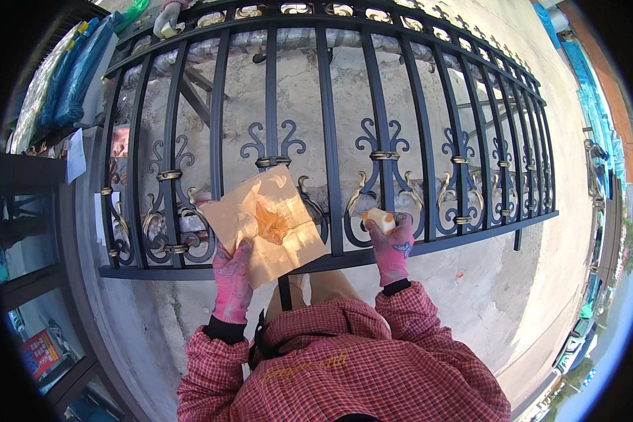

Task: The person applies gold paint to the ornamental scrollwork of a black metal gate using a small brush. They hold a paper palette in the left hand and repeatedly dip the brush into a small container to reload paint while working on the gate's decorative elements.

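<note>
My left hand (233, 280), in a pink glove, grips the lower left edge of a square of brown cardboard (295, 243) with a wet-looking gold-brown smear in its middle. In my right hand (392, 250), also gloved in pink, is a small cream sponge (380, 220) with orange-brown stains. Both hands are over the near side of a black metal railing (328, 141), which lies across in front of me. Scrolls (385, 156) on its bars have gold-coloured collars and tips. The sponge is close to one scroll; whether it touches cannot be told.
Another person's gloved hand (167, 19) holds a small pale block at the railing's far left corner. Blue and clear plastic-wrapped bundles (77, 67) stand at the left, above a dark-framed glass door or window (28, 278). Concrete ground (471, 302) lies beneath the railing.
</note>
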### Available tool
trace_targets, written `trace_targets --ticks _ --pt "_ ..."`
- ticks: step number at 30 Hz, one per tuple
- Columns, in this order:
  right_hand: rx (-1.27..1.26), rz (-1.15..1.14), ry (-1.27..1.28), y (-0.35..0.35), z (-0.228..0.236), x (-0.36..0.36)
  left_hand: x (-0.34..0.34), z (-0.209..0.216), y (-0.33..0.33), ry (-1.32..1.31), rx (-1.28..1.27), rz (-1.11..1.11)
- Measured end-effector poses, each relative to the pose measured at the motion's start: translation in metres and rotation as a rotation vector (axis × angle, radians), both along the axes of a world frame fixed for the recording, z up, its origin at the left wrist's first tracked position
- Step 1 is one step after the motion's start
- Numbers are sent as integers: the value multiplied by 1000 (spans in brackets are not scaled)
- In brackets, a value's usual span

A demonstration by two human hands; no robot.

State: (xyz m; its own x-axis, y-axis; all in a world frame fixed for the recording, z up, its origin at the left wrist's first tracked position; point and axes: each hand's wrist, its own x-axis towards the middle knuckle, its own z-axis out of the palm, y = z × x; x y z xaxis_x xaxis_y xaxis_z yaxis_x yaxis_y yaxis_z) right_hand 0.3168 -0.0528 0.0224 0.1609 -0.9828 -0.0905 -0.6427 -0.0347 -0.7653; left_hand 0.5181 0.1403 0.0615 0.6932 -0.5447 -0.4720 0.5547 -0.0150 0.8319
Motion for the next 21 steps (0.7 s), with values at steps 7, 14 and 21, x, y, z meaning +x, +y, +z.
trace_targets --ticks 7,14,21 --pt "-20 -86 77 -36 -66 3 10 3 -27 -53 71 10" --pt "24 -99 230 -31 -53 9 21 -9 -40 -14 81 -47" --pt "40 -111 253 -30 -43 24 36 -5 -46 53 117 -63"
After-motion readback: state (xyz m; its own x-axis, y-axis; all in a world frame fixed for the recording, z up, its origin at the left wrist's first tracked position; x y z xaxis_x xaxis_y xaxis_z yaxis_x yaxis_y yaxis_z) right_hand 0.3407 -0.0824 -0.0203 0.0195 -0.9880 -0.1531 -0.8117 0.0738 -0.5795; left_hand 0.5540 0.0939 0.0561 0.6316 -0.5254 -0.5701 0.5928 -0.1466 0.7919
